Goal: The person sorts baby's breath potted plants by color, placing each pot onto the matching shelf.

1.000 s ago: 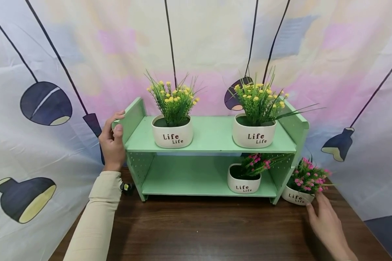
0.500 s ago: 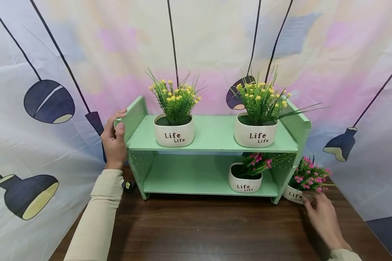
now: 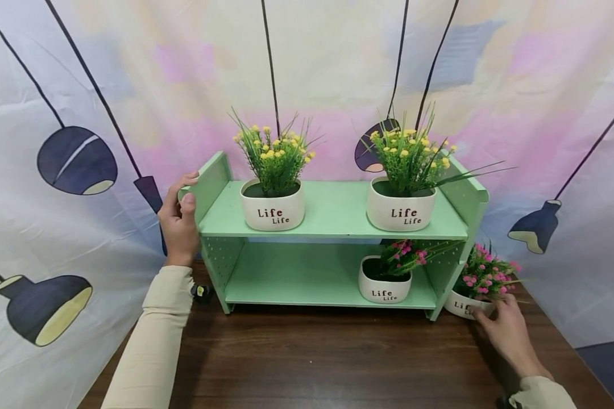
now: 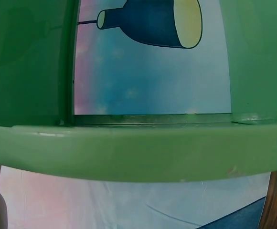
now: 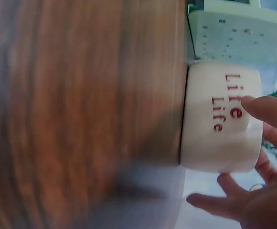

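Observation:
My left hand [image 3: 178, 227] grips the upper left side panel of a green two-tier shelf [image 3: 332, 218]. In the left wrist view the panel's pale green edge [image 4: 138, 152] crosses the picture, and that hand is mostly out of sight. To the right of the shelf, on the table, stands a white flowerpot [image 3: 460, 307] with pink flowers. My right hand [image 3: 509, 335] holds this pot near its rim. Seen from the right wrist, the thumb [image 5: 262, 107] lies across the "Life" lettering of the flowerpot [image 5: 219, 143], with some fingers reaching behind it.
Two white pots with yellow flowers, a left pot [image 3: 273, 210] and a right pot [image 3: 401, 210], stand on the top tier. A pink-flowered pot [image 3: 384, 289] sits at the lower tier's right end. The brown table [image 3: 307, 358] extends in front; a printed curtain [image 3: 327, 68] hangs behind.
My right hand has moved left and slightly up onto the pink-flowered pot beside the shelf, its thumb now over the front. My left hand keeps its hold on the shelf panel.

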### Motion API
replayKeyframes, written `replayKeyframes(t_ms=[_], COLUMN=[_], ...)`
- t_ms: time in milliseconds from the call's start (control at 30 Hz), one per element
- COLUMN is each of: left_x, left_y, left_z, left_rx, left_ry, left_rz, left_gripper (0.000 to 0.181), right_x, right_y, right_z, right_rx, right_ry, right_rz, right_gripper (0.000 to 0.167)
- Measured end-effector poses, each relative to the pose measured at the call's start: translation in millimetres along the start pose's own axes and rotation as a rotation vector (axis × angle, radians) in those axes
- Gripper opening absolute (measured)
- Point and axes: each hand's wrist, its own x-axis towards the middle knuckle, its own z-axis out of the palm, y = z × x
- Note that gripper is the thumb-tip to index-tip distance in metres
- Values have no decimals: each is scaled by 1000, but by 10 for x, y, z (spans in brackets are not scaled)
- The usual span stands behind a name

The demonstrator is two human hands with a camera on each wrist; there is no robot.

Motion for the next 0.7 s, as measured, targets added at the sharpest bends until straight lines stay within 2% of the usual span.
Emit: replayKeyframes(t_ms=[133,367,533,633,700], left_x=[2,3,-3,-5,-7], left_y=[-3,-28,-12,39,92], left_z=[6,-14,-13,2,17], left_rx=[-3,-2,-1,0,-1], left_ry=[4,5,8,8,6], left_rz=[1,-7,-5,-6,-6], left_gripper=[58,56,57,59,59], right_x=[20,21,-30,-88,-139], right_y=[53,31,-34,-46,-39], right_z=[-18,-36,-68,-73,-64], right_rx=[18,13,-14,-26,-38], right_ry=[-15,42,15,36,87], right_rz=[-21,-60,20,12,-32], right_gripper=[26,19,20,20,22])
